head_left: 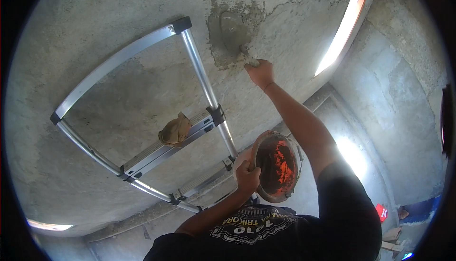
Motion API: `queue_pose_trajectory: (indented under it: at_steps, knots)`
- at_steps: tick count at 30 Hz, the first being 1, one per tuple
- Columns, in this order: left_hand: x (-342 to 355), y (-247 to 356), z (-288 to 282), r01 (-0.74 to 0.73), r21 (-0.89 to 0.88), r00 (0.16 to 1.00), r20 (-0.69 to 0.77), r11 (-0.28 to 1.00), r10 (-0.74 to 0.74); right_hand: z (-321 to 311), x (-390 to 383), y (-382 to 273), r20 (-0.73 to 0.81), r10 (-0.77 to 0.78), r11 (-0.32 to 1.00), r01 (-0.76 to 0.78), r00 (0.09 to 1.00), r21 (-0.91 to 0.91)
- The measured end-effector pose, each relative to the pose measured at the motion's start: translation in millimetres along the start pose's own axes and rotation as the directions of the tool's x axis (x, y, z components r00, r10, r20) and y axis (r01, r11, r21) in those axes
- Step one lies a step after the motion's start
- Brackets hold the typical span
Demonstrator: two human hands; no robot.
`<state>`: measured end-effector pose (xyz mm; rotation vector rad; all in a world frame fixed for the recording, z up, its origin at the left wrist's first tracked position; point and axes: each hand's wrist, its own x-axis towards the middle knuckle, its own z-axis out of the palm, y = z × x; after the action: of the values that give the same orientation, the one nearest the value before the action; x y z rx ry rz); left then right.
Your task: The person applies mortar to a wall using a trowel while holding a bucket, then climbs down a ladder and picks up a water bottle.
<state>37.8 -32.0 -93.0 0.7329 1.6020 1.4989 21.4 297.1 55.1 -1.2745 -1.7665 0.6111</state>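
My right hand (261,73), arm stretched up and forward, is closed round the handle of a trowel (233,32). The mortar-coated blade lies against a dark, wet patch of mortar (219,54) on the grey wall. Lower down, in front of my chest, my left hand (247,178) grips the rim of a round bucket (271,198), its thumb on the rim. The bucket is tilted so its inside shows, with dark grey residue and a bright orange area. Its rim is crusted with mortar.
An aluminium ladder (198,66) with black joints leans at the left. A crumpled brown paper bag (176,129) sits on one rung. A crack runs right from the wet patch toward a bright narrow window opening (342,30). A red object (381,212) lies far below right.
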Motion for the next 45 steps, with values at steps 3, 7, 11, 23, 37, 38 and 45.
queue_pose_trajectory:
  at_steps: [3,7,11,23,37,38,45]
  knots:
    - [-0.2,7.0,1.3,-0.032,0.043,0.999,0.005,0.999,0.032,17.3,-5.9,23.5,0.044,0.161,0.981,-0.165,0.986,0.106]
    - [0.6,2.0,5.4,-0.019,0.018,0.999,0.029,1.000,0.018,27.2,-24.0,41.7,0.287,0.460,0.671,-0.541,0.840,0.508]
    - [3.3,-7.5,0.4,-0.025,0.002,1.000,0.014,1.000,0.025,19.8,-51.4,16.1,0.494,0.577,0.286,-0.727,0.650,0.624]
    - [-5.6,12.8,4.4,-0.077,0.119,0.995,0.068,0.990,0.069,35.4,-37.0,-3.8,0.376,0.427,0.563,-0.567,0.823,0.602]
    - [-7.8,3.2,11.4,-0.127,0.181,0.992,0.034,0.975,0.123,26.0,-76.9,-24.0,0.436,0.371,0.415,-0.567,0.820,0.712]
    - [-7.5,5.4,12.1,-0.144,0.189,0.989,0.047,0.971,0.137,27.6,-69.6,-19.7,0.327,0.225,0.603,-0.395,0.918,0.693]
    - [-7.1,1.8,15.1,-0.174,0.170,0.984,0.053,0.970,0.168,60.3,-36.6,39.0,0.276,0.176,0.954,-0.233,0.945,0.189]
